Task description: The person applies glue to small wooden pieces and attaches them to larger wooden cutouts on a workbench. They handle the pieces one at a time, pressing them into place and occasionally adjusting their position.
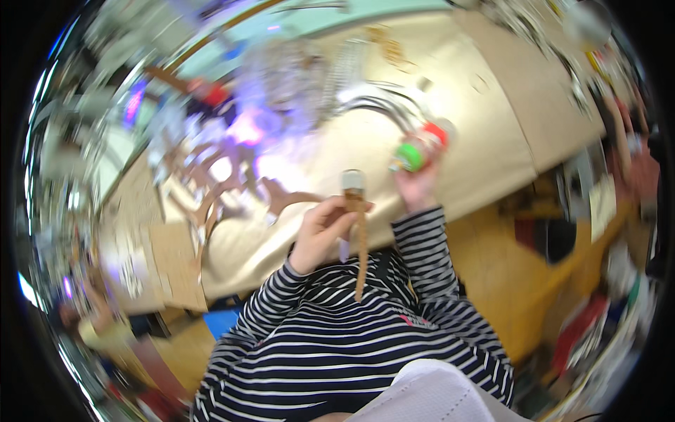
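Pinched in the fingers of my left hand is a narrow brown strap. Its long end hangs down in front of my striped top, and a silvery buckle-like piece stands at its upper end. My right hand is wrapped round a small bottle with a green end and a red end, tilted over the table. The two hands are apart, the bottle to the right of the strap and a little farther off. Motion blur hides the finer detail of both things.
Several brown straps lie on the left part of the paper-covered table, under a bright violet glow. Dark curved bands and clear plastic bags lie farther back. Cardboard covers the near left corner. Other people are at both sides.
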`<state>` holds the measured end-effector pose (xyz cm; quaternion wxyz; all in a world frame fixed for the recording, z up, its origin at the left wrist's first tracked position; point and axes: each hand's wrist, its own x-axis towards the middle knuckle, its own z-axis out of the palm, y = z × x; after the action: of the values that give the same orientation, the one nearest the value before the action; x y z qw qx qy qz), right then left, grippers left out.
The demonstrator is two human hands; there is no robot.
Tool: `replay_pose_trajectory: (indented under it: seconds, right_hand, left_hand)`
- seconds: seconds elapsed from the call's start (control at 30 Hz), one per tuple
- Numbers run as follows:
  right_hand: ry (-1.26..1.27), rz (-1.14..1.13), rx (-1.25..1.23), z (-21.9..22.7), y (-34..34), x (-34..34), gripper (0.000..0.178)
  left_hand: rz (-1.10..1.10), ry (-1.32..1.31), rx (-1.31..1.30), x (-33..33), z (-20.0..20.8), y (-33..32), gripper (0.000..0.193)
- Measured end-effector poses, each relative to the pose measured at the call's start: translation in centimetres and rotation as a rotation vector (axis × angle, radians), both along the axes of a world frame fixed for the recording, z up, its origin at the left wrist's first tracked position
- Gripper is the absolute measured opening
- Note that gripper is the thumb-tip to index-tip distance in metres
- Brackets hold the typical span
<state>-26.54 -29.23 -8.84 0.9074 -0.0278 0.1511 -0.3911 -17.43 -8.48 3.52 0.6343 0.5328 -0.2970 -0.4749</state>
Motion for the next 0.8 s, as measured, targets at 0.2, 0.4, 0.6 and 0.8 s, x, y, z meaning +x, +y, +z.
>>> replay_pose_trajectory:
  seconds: [0.2,0.4,0.6,0.8]
  right_hand:
    - [0.138,0.072,-0.036,0.5,-0.6,-1.0,0.066]
    - [0.078,0.142,-0.159,0.6,-1.1,-0.7,0.065]
    - [0.150,0.096,-0.225,0.5,-1.0,-0.9,0.059]
    - [0.185,0.090,-0.171,1.0,-0.8,-0.6,0.058]
  left_hand:
    - [0.273,-0.049,-0.206,-1.1,4.5,3.1,0.019]
    - [0.486,-0.075,-0.267,-0.7,8.9,7.8,0.024]
    - [0.735,-0.050,-0.246,-2.5,13.5,12.5,0.030]
    - [1.003,-0.170,-0.160,1.0,11.3,12.2,0.029]
